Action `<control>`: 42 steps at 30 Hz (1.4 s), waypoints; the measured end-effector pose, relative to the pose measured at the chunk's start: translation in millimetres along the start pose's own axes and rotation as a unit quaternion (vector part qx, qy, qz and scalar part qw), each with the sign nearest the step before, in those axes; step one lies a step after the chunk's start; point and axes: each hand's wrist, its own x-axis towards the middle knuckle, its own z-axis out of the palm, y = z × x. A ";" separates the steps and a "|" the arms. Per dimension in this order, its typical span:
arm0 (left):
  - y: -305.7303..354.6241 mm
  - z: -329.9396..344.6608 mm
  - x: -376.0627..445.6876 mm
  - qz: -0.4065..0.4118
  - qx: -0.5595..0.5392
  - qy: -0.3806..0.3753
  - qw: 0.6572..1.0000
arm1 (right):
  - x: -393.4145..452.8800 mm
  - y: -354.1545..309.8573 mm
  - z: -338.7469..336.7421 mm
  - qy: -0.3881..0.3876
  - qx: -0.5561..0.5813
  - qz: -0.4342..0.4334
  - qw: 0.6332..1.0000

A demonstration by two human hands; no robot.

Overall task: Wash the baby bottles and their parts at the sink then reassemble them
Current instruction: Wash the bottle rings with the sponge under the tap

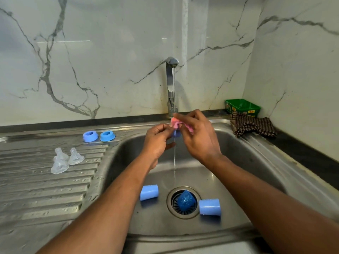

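hands [159, 142] [198, 138] with pink sponge [176, 123] under tap [171, 85]

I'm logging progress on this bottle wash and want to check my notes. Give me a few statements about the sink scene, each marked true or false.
1. Water runs from the tap. True.
2. Three clear teats lie on the draining board. True.
3. Both blue collars sit in the basin. False: they stand on the steel ledge left of the basin, behind the draining board.
4. The right hand holds a pink sponge under the stream. True.
5. The left hand rests on the counter. False: it is raised over the basin, fingers pinching a small blue part.
6. The two light blue caps stand upright. False: both lie on their sides beside the drain.
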 end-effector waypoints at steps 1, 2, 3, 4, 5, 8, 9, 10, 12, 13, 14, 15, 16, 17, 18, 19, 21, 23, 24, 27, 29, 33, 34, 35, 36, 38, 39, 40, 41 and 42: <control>-1.0 -2.6 -0.1 -0.004 0.004 -0.021 1.000 | -0.3 3.6 2.4 -0.005 0.000 0.021 1.000; -2.2 -4.4 0.2 -0.010 0.010 -0.041 0.999 | -0.1 8.3 3.5 -0.012 0.008 0.054 0.998; -4.1 -6.3 0.1 -0.014 0.023 -0.054 0.998 | 1.1 12.6 4.7 -0.019 0.023 0.096 0.995; -5.6 -8.6 1.0 -0.005 0.052 -0.057 0.997 | 3.5 15.5 4.9 -0.023 0.045 0.135 0.990; -7.3 -10.7 2.6 0.019 0.101 -0.055 0.993 | 4.5 16.5 3.9 -0.026 0.065 0.163 0.984; -8.3 -14.0 4.4 0.100 0.228 -0.049 0.967 | 1.4 10.9 2.4 -0.048 0.091 0.125 0.987; -7.4 -12.8 3.7 0.109 0.243 -0.045 0.963 | -1.2 7.7 2.3 -0.060 0.084 0.099 0.990; -6.8 -12.7 2.5 0.109 0.251 -0.041 0.961 | -2.7 5.3 4.4 -0.066 0.075 0.088 0.991; -6.2 -11.1 1.4 0.094 0.230 -0.050 0.967 | 0.6 8.1 6.9 -0.040 0.070 0.137 0.987; -6.8 -9.9 1.2 0.085 0.202 -0.054 0.974 | 4.6 12.6 8.4 -0.026 0.086 0.168 0.982; -7.1 -8.5 1.5 0.075 0.171 -0.057 0.981 | 8.8 18.7 9.1 -0.016 0.105 0.186 0.977; -5.7 -7.0 0.0 0.061 0.141 -0.064 0.986 | 10.8 22.9 8.4 -0.008 0.122 0.199 0.972; -3.5 -6.1 -0.8 0.049 0.111 -0.070 0.990 | 12.1 25.9 7.9 -0.002 0.137 0.206 0.969; -1.8 -6.2 0.1 0.038 0.082 -0.074 0.993 | 13.9 27.9 9.5 0.001 0.153 0.210 0.966; -2.9 -6.9 -1.5 0.021 0.046 -0.075 0.996 | 12.8 29.7 12.5 0.000 0.169 0.217 0.961; -0.3 -7.4 -2.0 0.006 0.010 -0.082 0.997 | 12.3 29.4 13.9 0.003 0.188 0.228 0.955; 5.0 -7.1 -0.3 -0.015 -0.080 -0.089 0.993 | 10.9 26.9 16.8 -0.017 0.215 0.231 0.949; 11.0 -6.8 0.4 -0.028 -0.151 -0.085 0.984 | 8.2 22.1 22.1 -0.054 0.223 0.218 0.949; 12.9 -6.0 1.2 -0.027 -0.169 -0.075 0.982 | 7.1 19.4 24.3 -0.061 0.233 0.215 0.946; 8.3 -5.7 5.0 -0.004 -0.169 0.000 0.986 | 7.4 11.3 28.4 -0.035 0.281 0.208 0.936; 2.7 -8.2 9.1 0.009 -0.136 0.055 0.989 | 6.7 8.2 29.3 -0.033 0.264 0.185 0.946; 2.1 -8.0 11.1 0.029 -0.030 0.091 0.995 | 7.9 5.4 26.4 0.009 0.172 0.151 0.973; 0.7 -7.2 8.7 0.036 0.000 0.100 0.994 | 7.5 5.7 25.0 0.029 0.186 0.157 0.970; 1.2 -6.0 8.0 0.043 0.022 0.100 0.994 | 10.1 5.9 22.9 0.048 0.203 0.158 0.965; -0.4 -4.6 4.7 0.042 0.035 0.089 0.995 | 9.6 5.3 20.6 0.053 0.211 0.155 0.964; -2.6 -1.1 -0.8 0.029 0.039 0.050 0.998 | 8.5 4.2 17.9 0.037 0.204 0.150 0.967; -2.8 0.4 -1.5 0.023 0.032 0.038 0.999 | 8.8 6.2 18.2 0.027 0.203 0.153 0.967; -3.1 1.1 -2.7 0.018 0.022 0.032 0.999 | 7.9 8.6 18.7 0.022 0.206 0.164 0.965; -2.1 1.8 -1.9 0.019 0.005 0.033 0.999 | 9.2 10.9 18.7 0.022 0.212 0.175 0.961; -1.2 2.1 -0.2 0.021 -0.015 0.037 0.999 | 10.9 13.4 19.2 0.024 0.217 0.188 0.957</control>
